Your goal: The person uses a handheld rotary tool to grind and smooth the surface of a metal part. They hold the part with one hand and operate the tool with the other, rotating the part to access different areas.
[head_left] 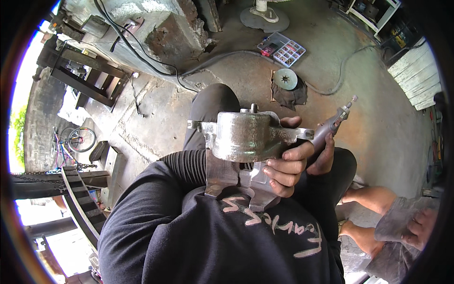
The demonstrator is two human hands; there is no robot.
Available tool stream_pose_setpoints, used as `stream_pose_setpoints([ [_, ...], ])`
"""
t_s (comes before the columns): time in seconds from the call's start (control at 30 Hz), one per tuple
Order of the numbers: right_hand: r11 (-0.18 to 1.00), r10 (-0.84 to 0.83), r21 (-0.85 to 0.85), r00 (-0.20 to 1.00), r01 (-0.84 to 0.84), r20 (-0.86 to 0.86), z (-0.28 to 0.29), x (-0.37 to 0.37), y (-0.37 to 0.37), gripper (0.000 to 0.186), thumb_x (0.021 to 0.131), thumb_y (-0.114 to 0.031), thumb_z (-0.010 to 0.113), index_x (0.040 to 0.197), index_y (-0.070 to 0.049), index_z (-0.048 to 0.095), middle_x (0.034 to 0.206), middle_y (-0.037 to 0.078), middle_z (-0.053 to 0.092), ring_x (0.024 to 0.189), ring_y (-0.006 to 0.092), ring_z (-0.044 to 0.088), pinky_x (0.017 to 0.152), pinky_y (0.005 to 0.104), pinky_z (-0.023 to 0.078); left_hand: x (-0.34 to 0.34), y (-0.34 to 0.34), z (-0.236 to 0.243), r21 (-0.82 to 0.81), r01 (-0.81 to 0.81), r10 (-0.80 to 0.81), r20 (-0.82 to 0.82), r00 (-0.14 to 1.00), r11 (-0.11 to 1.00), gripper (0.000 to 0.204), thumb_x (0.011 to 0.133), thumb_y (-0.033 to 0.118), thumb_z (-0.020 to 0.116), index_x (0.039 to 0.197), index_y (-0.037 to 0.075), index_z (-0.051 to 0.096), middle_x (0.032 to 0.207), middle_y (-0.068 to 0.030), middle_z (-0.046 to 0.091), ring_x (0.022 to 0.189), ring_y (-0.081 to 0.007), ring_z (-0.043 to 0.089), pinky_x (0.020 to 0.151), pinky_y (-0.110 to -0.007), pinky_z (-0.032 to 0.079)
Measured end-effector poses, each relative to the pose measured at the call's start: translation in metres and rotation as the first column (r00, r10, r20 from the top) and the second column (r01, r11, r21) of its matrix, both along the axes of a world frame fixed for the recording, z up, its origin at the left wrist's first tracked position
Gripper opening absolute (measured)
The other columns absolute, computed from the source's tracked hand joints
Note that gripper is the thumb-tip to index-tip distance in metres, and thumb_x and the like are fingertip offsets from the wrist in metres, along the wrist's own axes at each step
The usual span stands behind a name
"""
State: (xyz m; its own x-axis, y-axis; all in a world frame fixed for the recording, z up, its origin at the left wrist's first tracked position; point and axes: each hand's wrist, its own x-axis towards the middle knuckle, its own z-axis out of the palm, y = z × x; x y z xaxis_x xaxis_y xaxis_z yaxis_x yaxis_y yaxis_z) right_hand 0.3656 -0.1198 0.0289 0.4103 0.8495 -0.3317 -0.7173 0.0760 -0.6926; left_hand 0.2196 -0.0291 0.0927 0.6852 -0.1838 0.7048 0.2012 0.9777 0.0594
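Observation:
A silvery cast-metal brake caliper is held up in front of my chest, its round body facing up and two prongs pointing down at my sweater. My left hand is closed round its right side, fingertips curled over the front; the left forearm disappears behind the metal. Just right of it, my right hand grips a dark, slim rotary tool. The tool's tip points up and to the right, apart from the caliper. Part of the right hand's fingers is hidden behind the tool and the left hand.
On the floor ahead lie an open compartment box and a pale disc on dark cloth. A hose crosses behind them. Another person's hand and legs are close at right. A metal frame and bicycle stand left.

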Motion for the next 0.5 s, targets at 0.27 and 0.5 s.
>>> stream_pose_setpoints([
  [0.27,0.997,-0.032,-0.068,0.998,0.028,-0.059,-0.001,-0.006,-0.007,0.060,0.094,-0.062,0.050,0.116,-0.006,0.052,0.082,0.014,0.063,0.074,0.0295,0.064,0.069,0.0421,0.053,0.008,-0.015,-0.001,-0.082,0.117,-0.106,0.120,0.987,0.990,0.060,0.103,0.058,0.030,0.094,0.003,0.052,0.065,-0.0039,0.050,0.056,-0.0161,0.049,0.069,-0.036,0.041],
  [0.5,0.992,0.103,-0.056,0.989,-0.109,-0.105,-0.009,0.013,-0.004,0.066,0.093,-0.069,0.041,0.105,-0.005,0.053,0.079,0.015,0.061,0.070,0.0316,0.063,0.065,0.0444,0.053,-0.006,0.003,-0.013,-0.049,-0.158,0.158,-0.013,0.987,0.986,0.053,0.105,0.055,0.027,0.085,0.009,0.044,0.059,-0.0015,0.048,0.050,-0.0124,0.049,0.059,-0.032,0.043],
])
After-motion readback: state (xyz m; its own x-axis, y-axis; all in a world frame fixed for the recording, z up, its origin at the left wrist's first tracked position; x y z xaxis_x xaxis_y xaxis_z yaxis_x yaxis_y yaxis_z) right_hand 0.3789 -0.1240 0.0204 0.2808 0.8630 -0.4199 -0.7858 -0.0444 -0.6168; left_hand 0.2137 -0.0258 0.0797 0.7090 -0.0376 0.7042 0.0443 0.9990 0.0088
